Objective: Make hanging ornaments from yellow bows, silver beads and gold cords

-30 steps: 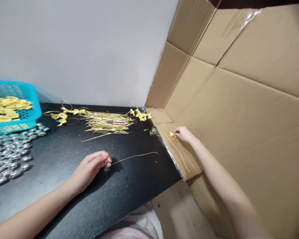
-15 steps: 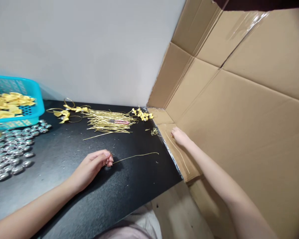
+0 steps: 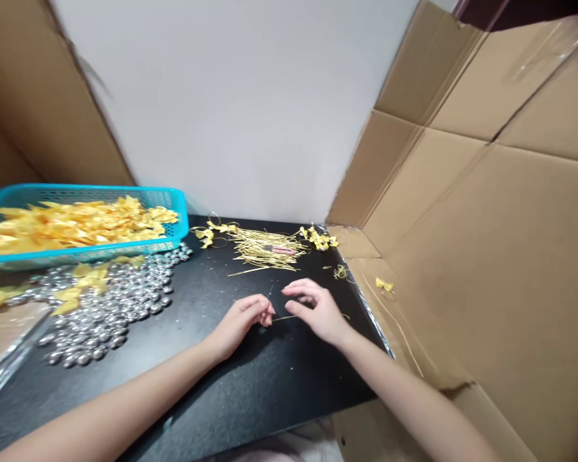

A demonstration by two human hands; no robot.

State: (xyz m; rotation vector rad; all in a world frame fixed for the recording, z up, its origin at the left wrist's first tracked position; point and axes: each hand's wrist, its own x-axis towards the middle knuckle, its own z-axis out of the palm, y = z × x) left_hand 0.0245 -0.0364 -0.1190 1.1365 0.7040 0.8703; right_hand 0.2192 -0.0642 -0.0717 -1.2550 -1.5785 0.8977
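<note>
My left hand (image 3: 248,321) is closed on one end of a thin gold wire (image 3: 283,317) above the black table. The wire runs right, passing behind my right hand (image 3: 318,311), and its far tip shows beyond the wrist. My right hand is open, thumb and fingers apart, close to the left one; no object shows between its fingers. Beyond both hands lies a heap of cut gold wires (image 3: 260,247) with a pink-handled tool (image 3: 283,251) on top. A yellow ribbon bow (image 3: 384,284) rests alone on the cardboard at the right.
A turquoise basket (image 3: 183,218) full of yellow bows stands at the left. Many silver beads (image 3: 125,308) spread before it, with a few bows on them. Finished-looking bow clusters (image 3: 320,237) flank the wire heap. A cardboard wall (image 3: 486,256) rises at the right.
My right hand has come back left from the cardboard to beside my left hand and opened. A yellow bow now shows on the cardboard there. The view has turned left.
</note>
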